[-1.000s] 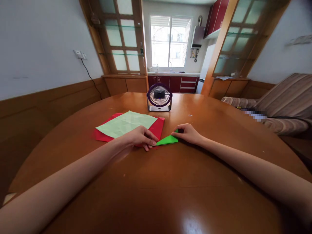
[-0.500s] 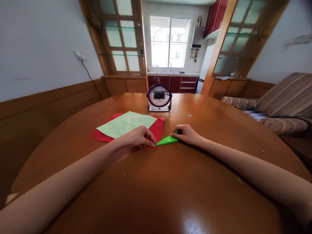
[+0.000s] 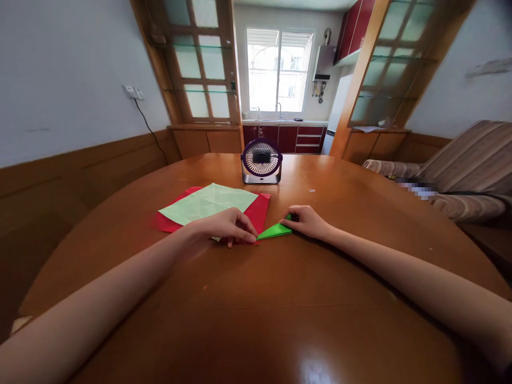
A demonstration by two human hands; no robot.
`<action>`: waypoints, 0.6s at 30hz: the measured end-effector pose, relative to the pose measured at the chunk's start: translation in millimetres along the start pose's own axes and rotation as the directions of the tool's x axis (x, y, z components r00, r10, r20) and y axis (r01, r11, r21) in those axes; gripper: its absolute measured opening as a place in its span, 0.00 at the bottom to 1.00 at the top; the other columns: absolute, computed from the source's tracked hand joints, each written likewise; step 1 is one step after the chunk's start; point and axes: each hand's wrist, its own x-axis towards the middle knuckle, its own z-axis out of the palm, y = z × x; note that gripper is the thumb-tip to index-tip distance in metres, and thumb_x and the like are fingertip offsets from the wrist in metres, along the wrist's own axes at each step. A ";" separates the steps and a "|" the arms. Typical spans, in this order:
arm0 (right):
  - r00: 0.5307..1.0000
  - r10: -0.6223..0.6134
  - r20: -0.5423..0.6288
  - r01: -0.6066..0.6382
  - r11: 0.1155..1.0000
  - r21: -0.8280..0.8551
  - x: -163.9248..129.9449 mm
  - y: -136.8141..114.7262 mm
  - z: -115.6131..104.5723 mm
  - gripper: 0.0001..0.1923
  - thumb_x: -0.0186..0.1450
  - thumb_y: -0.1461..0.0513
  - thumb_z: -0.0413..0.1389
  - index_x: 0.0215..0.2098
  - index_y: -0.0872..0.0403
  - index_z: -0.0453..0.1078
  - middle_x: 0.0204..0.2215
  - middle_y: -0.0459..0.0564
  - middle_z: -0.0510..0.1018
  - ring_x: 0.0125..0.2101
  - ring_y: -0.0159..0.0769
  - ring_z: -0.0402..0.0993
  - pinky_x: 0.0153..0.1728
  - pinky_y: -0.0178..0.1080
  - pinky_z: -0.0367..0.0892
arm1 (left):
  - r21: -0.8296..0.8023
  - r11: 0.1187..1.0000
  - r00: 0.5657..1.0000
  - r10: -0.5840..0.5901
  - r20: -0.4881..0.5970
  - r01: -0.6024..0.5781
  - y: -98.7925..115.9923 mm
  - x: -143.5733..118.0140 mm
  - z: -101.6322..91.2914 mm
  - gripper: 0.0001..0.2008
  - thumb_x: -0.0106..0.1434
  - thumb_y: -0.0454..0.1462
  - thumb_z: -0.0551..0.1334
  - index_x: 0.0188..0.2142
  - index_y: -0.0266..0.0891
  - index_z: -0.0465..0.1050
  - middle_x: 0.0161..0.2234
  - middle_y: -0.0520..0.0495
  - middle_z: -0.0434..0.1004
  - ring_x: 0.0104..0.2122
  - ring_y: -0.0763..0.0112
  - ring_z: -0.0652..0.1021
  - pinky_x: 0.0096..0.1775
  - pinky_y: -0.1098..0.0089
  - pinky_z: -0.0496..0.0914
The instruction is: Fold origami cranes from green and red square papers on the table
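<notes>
A bright green folded paper (image 3: 276, 231), narrow and pointed at its left end, lies between my two hands on the table. My left hand (image 3: 234, 225) pinches its left tip between thumb and fingers. On the right end, my right hand (image 3: 306, 220) grips the paper's wider part with curled fingers, which hide that edge. Beneath and behind my left hand lies a pale green creased sheet (image 3: 208, 201). It rests on top of red paper (image 3: 260, 208), whose corners stick out on several sides.
A small dark fan (image 3: 261, 160) stands upright behind the papers on the wooden table (image 3: 264, 309). A striped sofa (image 3: 464, 165) is beyond the table's right edge. Tiny scraps (image 3: 311, 190) lie on the tabletop to the right of the fan.
Almost nothing differs. My left hand's fingers have shifted very slightly at the green paper's tip; my right hand keeps its place.
</notes>
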 end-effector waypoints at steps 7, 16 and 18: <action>1.000 0.017 -0.002 -0.017 1.000 -0.012 0.4 0.2 0.2 0.11 0.61 0.56 0.58 0.28 0.55 0.74 0.23 0.46 0.72 0.24 0.30 0.63 0.27 0.34 0.56 | 0.291 0.952 0.918 0.194 -0.345 -0.092 5.5 12.0 31.6 0.20 0.58 0.51 0.62 0.23 0.37 0.70 0.21 0.51 0.70 0.22 0.74 0.67 0.24 0.73 0.56; 1.000 0.008 -0.003 -0.008 0.999 -0.040 -0.5 -0.9 -0.6 0.11 0.62 0.56 0.57 0.28 0.56 0.73 0.23 0.46 0.72 0.24 0.30 0.64 0.27 0.35 0.57 | 0.681 0.731 0.852 0.386 -0.353 -0.049 -3.6 24.0 46.5 0.14 0.66 0.43 0.55 0.26 0.38 0.66 0.27 0.51 0.70 0.26 0.71 0.69 0.28 0.72 0.56; 1.000 0.011 -0.006 -0.012 0.999 -0.051 -0.4 -2.6 -0.7 0.11 0.63 0.57 0.57 0.28 0.56 0.72 0.23 0.46 0.72 0.24 0.31 0.64 0.27 0.35 0.57 | 0.707 0.705 0.841 0.415 -0.347 -0.056 -3.2 23.3 46.6 0.11 0.66 0.41 0.56 0.30 0.38 0.68 0.31 0.50 0.72 0.29 0.70 0.71 0.29 0.72 0.59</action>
